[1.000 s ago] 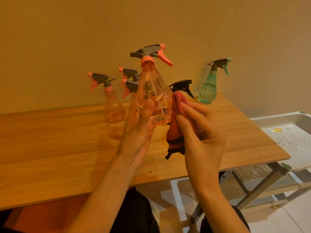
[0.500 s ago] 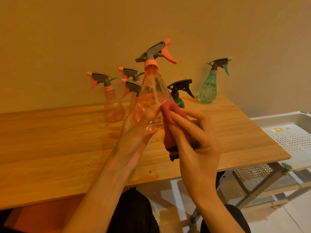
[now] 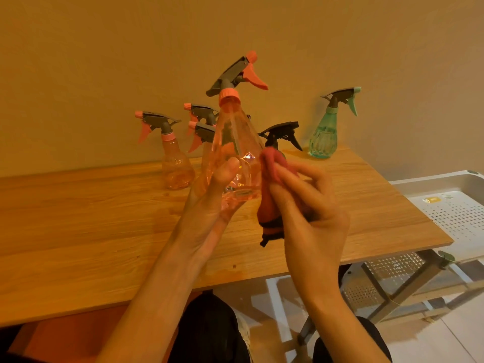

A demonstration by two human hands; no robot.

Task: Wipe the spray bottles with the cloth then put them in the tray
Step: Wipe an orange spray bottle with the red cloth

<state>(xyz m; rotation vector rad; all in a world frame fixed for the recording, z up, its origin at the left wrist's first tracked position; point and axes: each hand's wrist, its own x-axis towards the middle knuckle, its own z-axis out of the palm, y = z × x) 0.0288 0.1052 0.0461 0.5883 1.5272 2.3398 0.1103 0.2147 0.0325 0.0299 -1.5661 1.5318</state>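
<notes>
A person holds a pink spray bottle [image 3: 237,150] up in the air over the wooden tabletop [image 3: 91,231]. The left hand [image 3: 212,203] is curled round the bottom of the bottle, with the thumb on the front. The bottle is see-through and tips a little, with its grey and pink trigger top pointing up to the right. I cannot tell if there is any water inside it. The right hand [image 3: 311,208] pinches a red cloth [image 3: 272,195] and presses it against the right side of the bottle. A dark edge of the cloth hangs down below the fingers. More bottles stand on the tabletop near the wall: a pink bottle [image 3: 174,163] on the left, two more pink ones partly hidden behind the held bottle, a dark-topped bottle [image 3: 281,133] just behind the cloth, and a green bottle [image 3: 326,134] far to the right. A white tray [image 3: 455,205] with little holes sits off the right end of the tabletop. No bottles are in the part of the tray that shows.
</notes>
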